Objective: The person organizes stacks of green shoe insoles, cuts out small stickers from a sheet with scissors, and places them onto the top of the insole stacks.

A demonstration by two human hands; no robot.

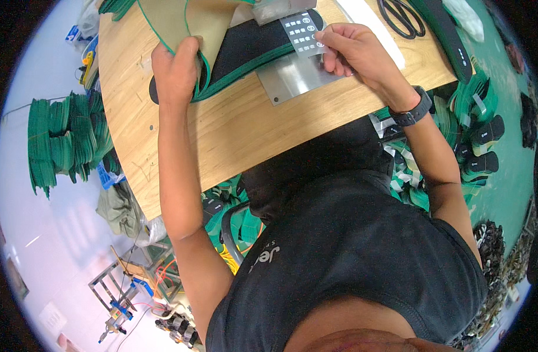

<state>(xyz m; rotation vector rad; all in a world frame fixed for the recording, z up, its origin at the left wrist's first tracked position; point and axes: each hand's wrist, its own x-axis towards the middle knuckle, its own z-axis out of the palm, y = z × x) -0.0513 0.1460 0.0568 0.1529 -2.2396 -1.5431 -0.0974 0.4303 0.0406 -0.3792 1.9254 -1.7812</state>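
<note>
My left hand (176,73) is closed around the folded edge of a beige fabric piece (201,20) with green binding. A black padded piece (245,50) with a green edge lies beside it, its left end partly behind that hand. Between the thumb and fingers of my right hand (365,56) is the edge of a clear label sheet (300,30) with rows of white print. The sheet overlaps the black piece's right end. Below the sheet, a shiny metal plate (289,81) rests on the table and reaches under the black piece.
The wooden table (251,129) has its front edge close to my body. At its right lie a black cord loop (401,17) and a long dark padded piece (442,32). Green stacks (63,138) stand at the left; several black-and-green pieces (483,164) are below right.
</note>
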